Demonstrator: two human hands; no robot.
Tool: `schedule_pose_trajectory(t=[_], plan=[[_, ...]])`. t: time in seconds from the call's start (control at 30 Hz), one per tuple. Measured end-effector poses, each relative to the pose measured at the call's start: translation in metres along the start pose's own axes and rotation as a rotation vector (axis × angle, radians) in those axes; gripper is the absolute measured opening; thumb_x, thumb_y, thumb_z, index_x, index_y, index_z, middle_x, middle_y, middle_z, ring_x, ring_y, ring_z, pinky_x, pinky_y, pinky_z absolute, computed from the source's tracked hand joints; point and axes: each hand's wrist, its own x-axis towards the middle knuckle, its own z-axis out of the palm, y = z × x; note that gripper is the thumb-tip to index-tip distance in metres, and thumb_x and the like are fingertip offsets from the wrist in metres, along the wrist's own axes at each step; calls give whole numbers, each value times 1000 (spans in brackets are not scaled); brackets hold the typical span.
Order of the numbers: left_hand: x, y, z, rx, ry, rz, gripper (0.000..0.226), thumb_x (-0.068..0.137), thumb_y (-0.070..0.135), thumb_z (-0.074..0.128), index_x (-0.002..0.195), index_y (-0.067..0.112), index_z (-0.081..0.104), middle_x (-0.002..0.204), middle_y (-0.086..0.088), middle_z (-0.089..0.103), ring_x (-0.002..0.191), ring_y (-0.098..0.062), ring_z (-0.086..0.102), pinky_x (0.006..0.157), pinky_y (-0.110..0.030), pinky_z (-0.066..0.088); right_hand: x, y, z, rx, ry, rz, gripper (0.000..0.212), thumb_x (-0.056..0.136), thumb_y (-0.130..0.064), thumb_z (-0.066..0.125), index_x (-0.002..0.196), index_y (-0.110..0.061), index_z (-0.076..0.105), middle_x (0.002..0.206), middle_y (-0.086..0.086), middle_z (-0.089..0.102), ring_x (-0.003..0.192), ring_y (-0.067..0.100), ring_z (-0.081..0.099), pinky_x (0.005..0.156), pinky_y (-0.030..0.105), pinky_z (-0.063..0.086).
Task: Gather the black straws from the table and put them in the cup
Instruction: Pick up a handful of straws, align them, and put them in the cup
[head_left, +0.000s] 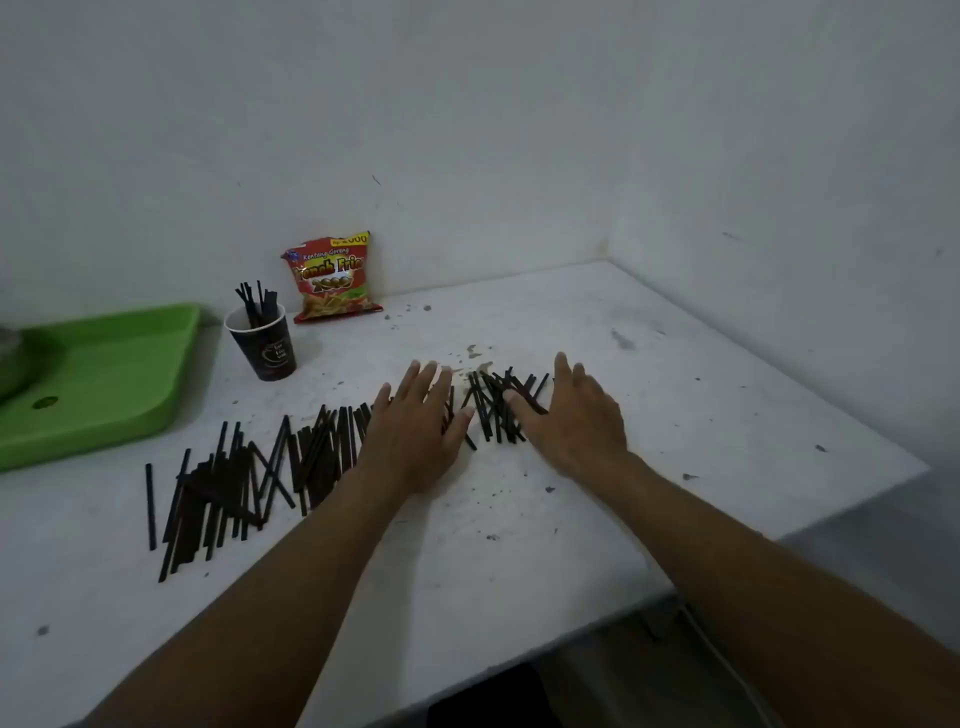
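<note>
Green tray (104, 384), snack bag (332, 278) (red)

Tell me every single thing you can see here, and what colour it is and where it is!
Straws on table: too many to count, black, scattered in a long band across the table's middle and left.
Cup: one, dark, behind the straws, left of centre.
Straws in cup: a few, black, sticking out of the top.
Snack bag: one, red and yellow, leaning on the back wall.
Tray: one, green, far left.
Table: one, white, speckled, in a corner.
Left hand: open, flat over the straws.
Right hand: open, fingers spread, on the rightmost straws.
</note>
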Motion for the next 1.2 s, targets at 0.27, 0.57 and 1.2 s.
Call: schedule_pose_trajectory(t=[0.27, 0.57, 1.2], plan=[[2, -10, 20, -6, -121, 3, 68, 104, 55, 20, 162, 21, 12, 171, 0, 7, 157, -17, -2, 126, -49, 3, 3, -23, 10, -47, -52, 76, 127, 67, -94, 38, 159, -11, 12, 156, 15, 40, 142, 33, 36, 114, 49, 31], [3, -16, 26, 26, -120, 12, 68, 102, 56, 14, 162, 24, 17, 170, 1, 11, 157, -15, 1, 126, -51, 0, 9, -37, 4, -111, -71, 8, 56, 85, -58, 57, 124, -18, 52, 119, 5, 64, 114, 29, 55, 95, 44, 44], [-1, -12, 26, 39, -91, -3, 70, 100, 59, 14, 161, 26, 17, 170, 1, 11, 157, -17, 2, 126, -52, -1, 50, -63, -25, -266, -358, 4, 18, 81, -15, 67, 85, -10, 50, 88, 7, 47, 86, 28, 52, 70, 32, 47]])
